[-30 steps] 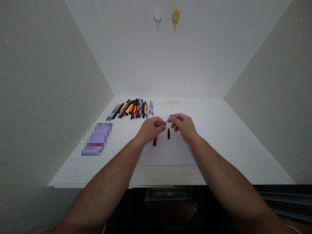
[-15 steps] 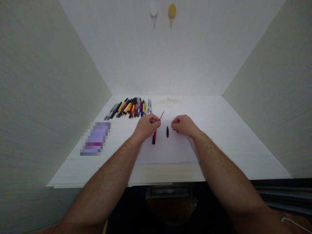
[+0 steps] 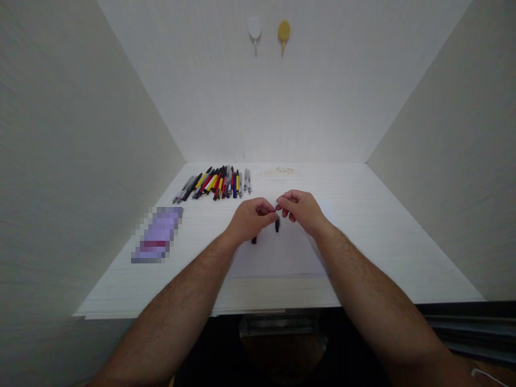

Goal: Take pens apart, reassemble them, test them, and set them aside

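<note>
My left hand (image 3: pixel 255 217) is closed in a pinch on a thin dark pen refill (image 3: pixel 276 207). Close beside it, my right hand (image 3: pixel 297 207) pinches at the refill's upper end; whether it also holds some tiny part cannot be made out. Just below the fingertips a black pen tip piece (image 3: pixel 277 224) lies on a white sheet of paper (image 3: pixel 278 260). The pen barrel (image 3: pixel 253 240) lies on the paper under my left hand, only its dark end showing.
Many pens (image 3: pixel 217 183) lie in a row at the back left of the white table (image 3: pixel 387 242). A blurred purple item (image 3: pixel 159 234) rests at the left. Two hooks, one white (image 3: pixel 255 28) and one yellow (image 3: pixel 284 31), are on the back wall.
Both hands have come together above the black tip piece. My left hand moved right with the refill and now covers most of the red barrel; my right hand moved slightly left to the refill.
</note>
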Motion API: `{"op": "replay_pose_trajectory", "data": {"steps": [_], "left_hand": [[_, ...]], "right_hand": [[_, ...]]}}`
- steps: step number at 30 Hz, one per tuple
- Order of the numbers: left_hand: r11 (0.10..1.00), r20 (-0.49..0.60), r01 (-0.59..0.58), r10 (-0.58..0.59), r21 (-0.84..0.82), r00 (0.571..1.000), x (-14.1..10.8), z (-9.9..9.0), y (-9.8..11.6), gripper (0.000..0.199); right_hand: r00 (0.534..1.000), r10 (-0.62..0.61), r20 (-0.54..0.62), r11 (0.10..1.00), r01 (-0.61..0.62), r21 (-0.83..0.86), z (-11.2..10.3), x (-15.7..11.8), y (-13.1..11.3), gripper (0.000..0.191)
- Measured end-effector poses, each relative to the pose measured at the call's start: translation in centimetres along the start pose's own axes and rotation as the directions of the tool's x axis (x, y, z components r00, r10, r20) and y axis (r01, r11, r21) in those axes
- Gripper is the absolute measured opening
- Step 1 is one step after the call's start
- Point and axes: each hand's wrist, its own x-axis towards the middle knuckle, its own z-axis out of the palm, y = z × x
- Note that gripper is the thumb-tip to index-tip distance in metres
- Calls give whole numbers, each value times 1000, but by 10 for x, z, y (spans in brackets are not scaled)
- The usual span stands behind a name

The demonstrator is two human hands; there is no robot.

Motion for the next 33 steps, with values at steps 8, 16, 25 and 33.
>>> {"op": "replay_pose_trajectory", "data": {"steps": [8, 16, 25, 33], "left_hand": [[913, -150, 24, 41, 408, 988, 7, -17, -3, 17], [805, -141, 86, -3, 587, 990, 11, -29, -11, 9], [742, 35, 108, -175, 662, 984, 9, -60, -20, 28], [635, 40, 87, -182, 768, 982, 4, -50, -20, 48]], "right_hand": [[988, 114, -104, 988, -125, -96, -23, 8, 0, 13], [974, 228, 5, 892, -207, -402, -30, 7, 4, 8], [994, 77, -74, 461, -101, -881, -51, 1, -6, 20], [992, 115, 58, 209, 32, -977, -55, -25, -3, 47]]}}
